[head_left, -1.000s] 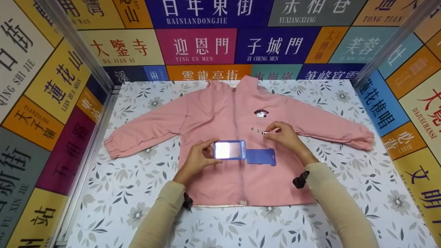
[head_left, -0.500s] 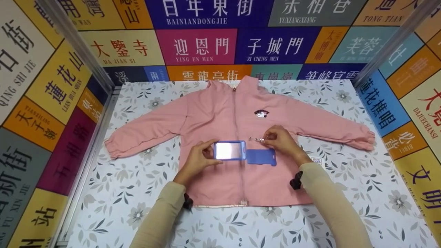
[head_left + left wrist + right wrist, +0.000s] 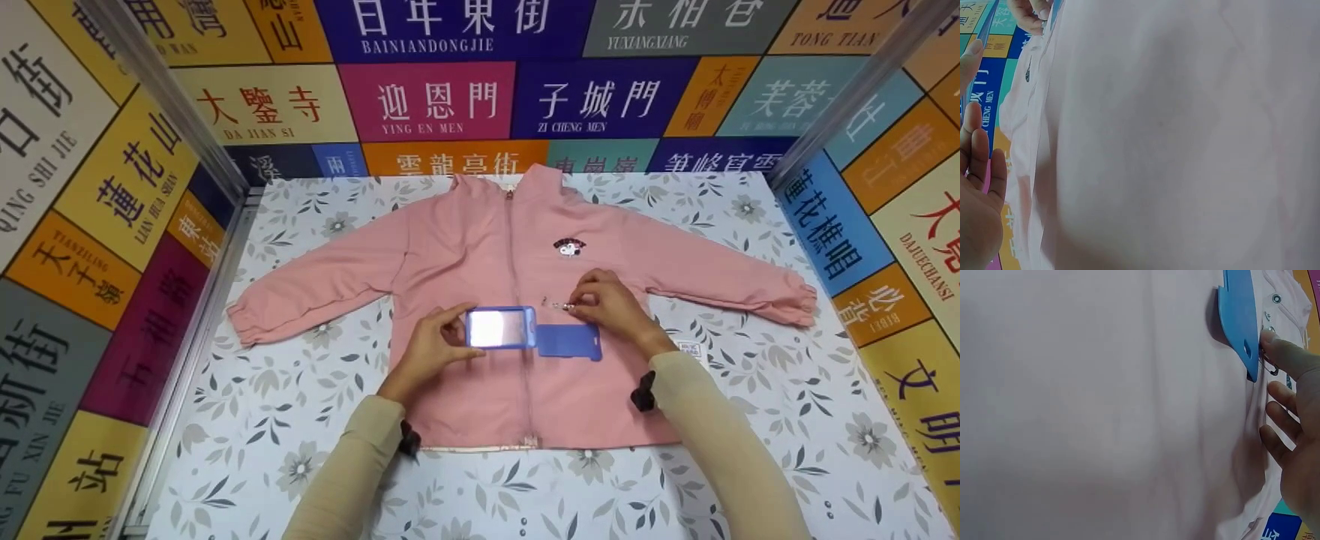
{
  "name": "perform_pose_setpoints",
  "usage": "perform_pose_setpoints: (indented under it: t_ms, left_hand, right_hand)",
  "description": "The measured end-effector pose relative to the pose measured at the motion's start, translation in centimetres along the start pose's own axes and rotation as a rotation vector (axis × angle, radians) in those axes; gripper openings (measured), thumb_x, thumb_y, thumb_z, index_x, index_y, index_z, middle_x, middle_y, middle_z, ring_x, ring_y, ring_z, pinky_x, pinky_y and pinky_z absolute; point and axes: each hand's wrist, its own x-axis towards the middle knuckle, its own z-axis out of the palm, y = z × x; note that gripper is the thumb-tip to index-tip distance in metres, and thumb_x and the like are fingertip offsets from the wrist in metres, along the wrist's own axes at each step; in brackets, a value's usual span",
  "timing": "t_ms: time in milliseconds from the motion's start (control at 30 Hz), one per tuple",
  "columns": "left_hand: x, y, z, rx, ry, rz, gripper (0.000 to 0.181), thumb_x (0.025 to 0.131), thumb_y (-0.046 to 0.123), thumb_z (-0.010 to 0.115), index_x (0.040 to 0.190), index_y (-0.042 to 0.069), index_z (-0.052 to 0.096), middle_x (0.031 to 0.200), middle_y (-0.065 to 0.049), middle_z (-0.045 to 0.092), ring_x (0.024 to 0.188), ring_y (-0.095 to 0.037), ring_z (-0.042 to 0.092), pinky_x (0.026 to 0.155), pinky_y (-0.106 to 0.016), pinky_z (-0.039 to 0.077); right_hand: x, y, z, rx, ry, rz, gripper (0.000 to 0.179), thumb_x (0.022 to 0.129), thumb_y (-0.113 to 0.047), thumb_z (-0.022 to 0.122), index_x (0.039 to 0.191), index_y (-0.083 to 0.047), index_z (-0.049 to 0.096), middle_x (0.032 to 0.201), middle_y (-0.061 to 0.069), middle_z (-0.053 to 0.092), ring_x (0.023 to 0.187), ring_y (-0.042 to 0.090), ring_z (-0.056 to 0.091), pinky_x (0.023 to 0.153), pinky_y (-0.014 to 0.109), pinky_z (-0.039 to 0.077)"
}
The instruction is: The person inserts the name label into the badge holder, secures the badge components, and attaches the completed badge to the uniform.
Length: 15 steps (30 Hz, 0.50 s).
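Observation:
In the head view my left hand [image 3: 431, 345] grips the left end of a blue-framed card holder [image 3: 499, 328] with a glossy clear window, thumb below and fingers above. Its blue flap [image 3: 568, 341] lies folded out to the right. My right hand [image 3: 611, 304] pinches a small metal badge clip [image 3: 568, 306] just above the flap. Snap studs on what looks like a clear strap trail left from it. The right wrist view shows the flap [image 3: 1239, 320] with a slot in its end, beside thumb and clip; the other fingers are loosely bent. Beneath lies a pink zip jacket [image 3: 465, 390].
The jacket is spread flat with both sleeves out, a dark-and-white cartoon patch [image 3: 570, 247] on its chest. A small white printed label [image 3: 690, 349] lies on the floral tabletop [image 3: 247, 420], right of the jacket. Sign-printed panels [image 3: 435, 97] stand around the table.
My right hand has come down and slightly left with the badge clip, closer to the blue flap, uncovering the white label. My left hand and the card holder have stayed in place.

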Motion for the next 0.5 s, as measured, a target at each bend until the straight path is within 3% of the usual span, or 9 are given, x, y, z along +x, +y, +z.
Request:
perform_pose_setpoints:
  t_ms: [233, 500]
  left_hand:
    - [0.0, 0.0, -0.1, 0.015, -0.014, 0.009, 0.077, 0.064, 0.026, 0.093, 0.133, 0.01, 0.063, 0.08, -0.004, 0.061, 0.078, -0.013, 0.052, 0.07, -0.022, 0.048]
    - [-0.1, 0.3, -0.1, 0.011, -0.014, 0.005, 0.076, 0.064, 0.022, 0.094, 0.133, 0.011, 0.063, 0.083, -0.004, 0.06, 0.078, -0.012, 0.052, 0.07, -0.021, 0.05]
  right_hand:
    - [-0.2, -0.6, -0.5, -0.03, -0.005, -0.003, 0.02, 0.083, -0.024, 0.08, 0.1, -0.015, 0.076, 0.114, 0.004, 0.061, 0.111, 0.023, 0.048, 0.099, 0.042, 0.039]
    - [-0.5, -2.0, -2.5, 0.019, 0.037, -0.042, 0.025, 0.084, -0.018, 0.078, 0.107, -0.009, 0.073, 0.115, 0.006, 0.062, 0.113, 0.025, 0.049, 0.1, 0.044, 0.039]
